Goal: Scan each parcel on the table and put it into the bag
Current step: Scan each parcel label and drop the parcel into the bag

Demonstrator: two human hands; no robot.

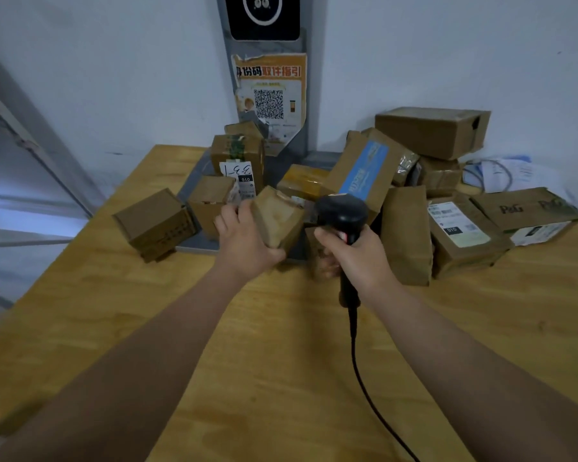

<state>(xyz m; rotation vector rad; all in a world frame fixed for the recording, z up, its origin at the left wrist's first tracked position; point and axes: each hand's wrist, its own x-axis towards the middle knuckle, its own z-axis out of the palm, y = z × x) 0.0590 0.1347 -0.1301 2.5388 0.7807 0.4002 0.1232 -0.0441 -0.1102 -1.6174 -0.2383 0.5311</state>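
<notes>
Gripping small brown parcel with left hand curled round it, held above wooden tabletop; clasping handle of black corded scanner in right hand, scanner head just beside parcel; other cardboard parcels piled behind, along the wall.

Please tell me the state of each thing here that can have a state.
Left hand: grips small brown cardboard parcel.
Right hand: grips black corded handheld scanner.
Brown cardboard box with blue tape: tilted, leaning.
Long brown cardboard box: lying flat, stacked highest.
</notes>
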